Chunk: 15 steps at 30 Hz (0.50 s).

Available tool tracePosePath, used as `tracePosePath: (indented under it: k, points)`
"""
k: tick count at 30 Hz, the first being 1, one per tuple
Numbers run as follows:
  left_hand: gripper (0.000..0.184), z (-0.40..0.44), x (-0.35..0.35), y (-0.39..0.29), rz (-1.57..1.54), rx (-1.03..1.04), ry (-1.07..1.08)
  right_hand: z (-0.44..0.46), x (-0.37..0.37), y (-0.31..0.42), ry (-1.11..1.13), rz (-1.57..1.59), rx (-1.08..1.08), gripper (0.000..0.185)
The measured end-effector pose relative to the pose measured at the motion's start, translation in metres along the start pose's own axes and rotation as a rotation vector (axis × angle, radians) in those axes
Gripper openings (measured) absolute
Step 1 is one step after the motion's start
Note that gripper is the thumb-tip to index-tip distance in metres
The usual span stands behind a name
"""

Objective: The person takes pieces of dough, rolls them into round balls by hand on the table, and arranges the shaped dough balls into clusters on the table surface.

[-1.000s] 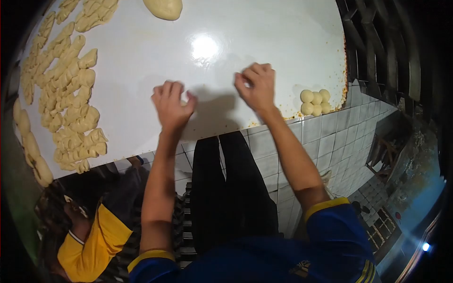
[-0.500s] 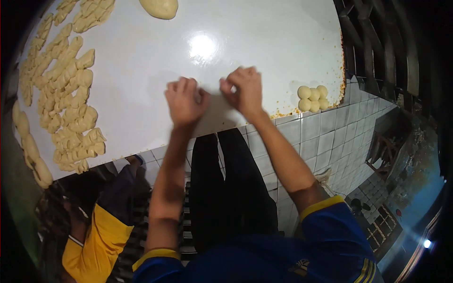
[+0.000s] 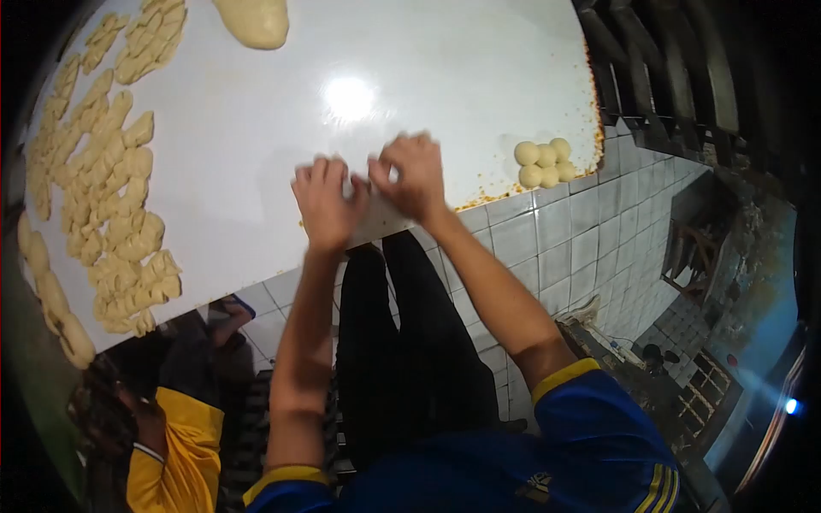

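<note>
Both hands rest low over the white tabletop (image 3: 256, 154) close to its front edge, fingers curled down in a cupped shape. My left hand (image 3: 327, 201) has bent fingers, with its thumb toward the right hand. Beside it, my right hand (image 3: 413, 178) is curled the same way, thumb facing left. Whatever lies under either palm is hidden, and the fingertips are slightly blurred. Several small round dough balls (image 3: 546, 162) sit together in a cluster to the right. A large smooth lump of dough (image 3: 255, 21) lies at the far side.
Many cut dough pieces (image 3: 120, 197) are piled along the table's left side, with a long dough strip (image 3: 53, 295) at the left edge. A person in a yellow shirt (image 3: 184, 445) is at lower left. Dark metal racking (image 3: 676, 68) stands right of the table.
The view has shifted, so the table and dough sit a little differently in it. My hands stay cupped on the tabletop and appear slightly closer together.
</note>
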State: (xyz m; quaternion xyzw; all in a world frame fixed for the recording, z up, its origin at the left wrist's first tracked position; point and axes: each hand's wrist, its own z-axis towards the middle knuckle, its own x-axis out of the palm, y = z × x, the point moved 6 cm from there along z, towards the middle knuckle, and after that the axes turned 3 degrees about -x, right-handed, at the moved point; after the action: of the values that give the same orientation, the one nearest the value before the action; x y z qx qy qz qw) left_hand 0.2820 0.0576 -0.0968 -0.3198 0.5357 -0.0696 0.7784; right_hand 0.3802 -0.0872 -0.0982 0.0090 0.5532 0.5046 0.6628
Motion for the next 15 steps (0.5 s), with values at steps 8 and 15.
tracePosePath:
  k: [8, 15]
  points:
    - [0.017, -0.004, -0.035, 0.055, 0.107, -0.058, 0.014, 0.009, -0.052, -0.052, 0.069, -0.126, -0.037, 0.028]
    - [0.017, -0.032, 0.010, -0.009, -0.084, 0.051, 0.016, -0.025, -0.022, 0.004, 0.145, 0.046, -0.075, 0.030]
